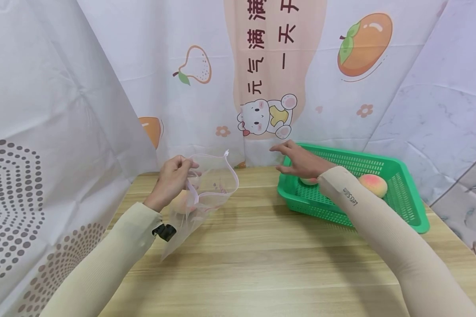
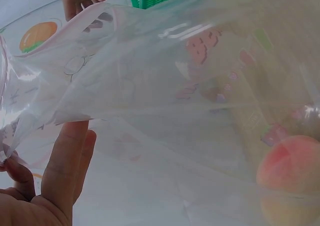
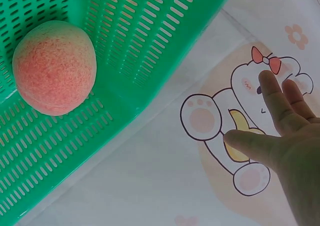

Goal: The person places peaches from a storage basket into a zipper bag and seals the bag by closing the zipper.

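My left hand point(image 1: 173, 178) pinches the rim of a clear zip bag point(image 1: 212, 176) and holds it up, its mouth gaping to the right. Inside the bag lies a peach point(image 2: 290, 178), pink and yellow, low down behind the plastic. My right hand point(image 1: 301, 162) hovers over the left end of a green basket point(image 1: 410, 189), fingers spread and holding nothing. Two peaches sit in the basket: one peach point(image 1: 374, 185) toward the right, and another peach point(image 1: 309, 181) partly hidden under the right hand. In the right wrist view a peach point(image 3: 54, 68) rests in the basket's corner.
A wooden table point(image 1: 254, 259) lies beneath the bag and basket. Behind it hangs a white printed curtain point(image 1: 206, 114) with fruit, a bear and writing, close to the basket's back edge. Grey-white cloth point(image 1: 43, 88) hangs along the left side.
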`<state>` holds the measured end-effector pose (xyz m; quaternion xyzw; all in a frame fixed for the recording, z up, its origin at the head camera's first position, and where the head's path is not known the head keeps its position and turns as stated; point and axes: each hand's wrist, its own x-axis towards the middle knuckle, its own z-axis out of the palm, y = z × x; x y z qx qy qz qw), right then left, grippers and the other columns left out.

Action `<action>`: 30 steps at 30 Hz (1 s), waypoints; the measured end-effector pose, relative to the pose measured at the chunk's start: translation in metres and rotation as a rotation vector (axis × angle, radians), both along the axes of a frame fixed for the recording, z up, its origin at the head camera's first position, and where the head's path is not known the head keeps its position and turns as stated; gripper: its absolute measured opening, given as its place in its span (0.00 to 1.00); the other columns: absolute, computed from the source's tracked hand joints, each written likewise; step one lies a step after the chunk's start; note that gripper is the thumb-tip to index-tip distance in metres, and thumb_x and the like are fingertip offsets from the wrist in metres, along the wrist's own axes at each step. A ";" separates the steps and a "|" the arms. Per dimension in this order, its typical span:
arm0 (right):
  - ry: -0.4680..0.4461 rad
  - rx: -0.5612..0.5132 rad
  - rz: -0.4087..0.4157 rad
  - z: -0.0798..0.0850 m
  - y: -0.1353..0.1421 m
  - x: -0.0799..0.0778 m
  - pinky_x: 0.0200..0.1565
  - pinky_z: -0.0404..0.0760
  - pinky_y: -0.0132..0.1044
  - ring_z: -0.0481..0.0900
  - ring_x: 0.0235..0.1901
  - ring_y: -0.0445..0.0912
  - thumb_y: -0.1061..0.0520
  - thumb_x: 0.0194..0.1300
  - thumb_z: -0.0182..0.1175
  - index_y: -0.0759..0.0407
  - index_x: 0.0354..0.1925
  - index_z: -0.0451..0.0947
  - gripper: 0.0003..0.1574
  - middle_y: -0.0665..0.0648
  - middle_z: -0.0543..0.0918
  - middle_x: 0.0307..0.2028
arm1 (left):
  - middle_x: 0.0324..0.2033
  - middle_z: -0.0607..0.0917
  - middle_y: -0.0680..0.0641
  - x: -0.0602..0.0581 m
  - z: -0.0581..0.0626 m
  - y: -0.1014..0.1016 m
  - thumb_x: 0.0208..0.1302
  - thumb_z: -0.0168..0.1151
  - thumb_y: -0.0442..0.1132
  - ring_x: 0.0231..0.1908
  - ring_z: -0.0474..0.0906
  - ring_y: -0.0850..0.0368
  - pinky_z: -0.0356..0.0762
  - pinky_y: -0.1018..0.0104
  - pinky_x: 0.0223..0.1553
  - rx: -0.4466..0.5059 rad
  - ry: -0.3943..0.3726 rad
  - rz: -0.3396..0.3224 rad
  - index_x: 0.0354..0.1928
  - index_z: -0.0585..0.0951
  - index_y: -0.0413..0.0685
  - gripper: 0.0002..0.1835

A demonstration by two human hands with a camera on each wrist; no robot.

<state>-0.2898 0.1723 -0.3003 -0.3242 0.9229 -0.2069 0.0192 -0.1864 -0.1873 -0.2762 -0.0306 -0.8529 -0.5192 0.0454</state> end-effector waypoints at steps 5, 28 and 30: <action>-0.011 0.011 -0.002 -0.001 0.001 -0.001 0.57 0.76 0.56 0.72 0.57 0.57 0.47 0.71 0.61 0.51 0.73 0.61 0.38 0.62 0.63 0.67 | 0.53 0.83 0.40 0.000 0.000 -0.001 0.78 0.41 0.48 0.47 0.85 0.47 0.85 0.65 0.34 -0.008 0.007 0.002 0.35 0.70 0.38 0.20; -0.021 0.047 -0.010 -0.009 0.010 -0.006 0.60 0.74 0.57 0.73 0.57 0.58 0.49 0.71 0.60 0.52 0.74 0.60 0.38 0.65 0.64 0.65 | 0.53 0.82 0.42 0.000 -0.002 -0.004 0.77 0.41 0.46 0.44 0.86 0.50 0.86 0.62 0.34 0.015 0.004 0.004 0.34 0.70 0.38 0.19; -0.025 0.052 -0.014 -0.008 0.011 -0.007 0.61 0.73 0.58 0.71 0.60 0.59 0.49 0.71 0.61 0.51 0.74 0.60 0.38 0.65 0.63 0.66 | 0.53 0.82 0.42 0.000 -0.002 -0.004 0.77 0.41 0.46 0.43 0.86 0.50 0.86 0.62 0.33 0.020 0.003 0.007 0.35 0.70 0.38 0.18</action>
